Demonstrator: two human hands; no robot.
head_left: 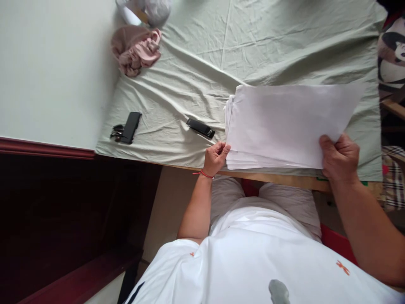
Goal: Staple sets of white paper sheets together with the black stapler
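Note:
A stack of white paper sheets lies near the front edge of the cloth-covered table, its left edges fanned unevenly. My right hand grips the lower right side of the sheets, thumb on top and fingers underneath. The top sheet's far right corner lifts and bends. At the stack's lower left edge, my left hand is closed with thumb and forefinger pinching the paper. A black stapler rests on the cloth just beyond my left hand, apart from the sheets.
A pale green cloth with creases covers the table. Toward the left lie a black flat case and a bunch of keys. Crumpled pink fabric sits at the far left beside a plastic bag. A white wall borders the left.

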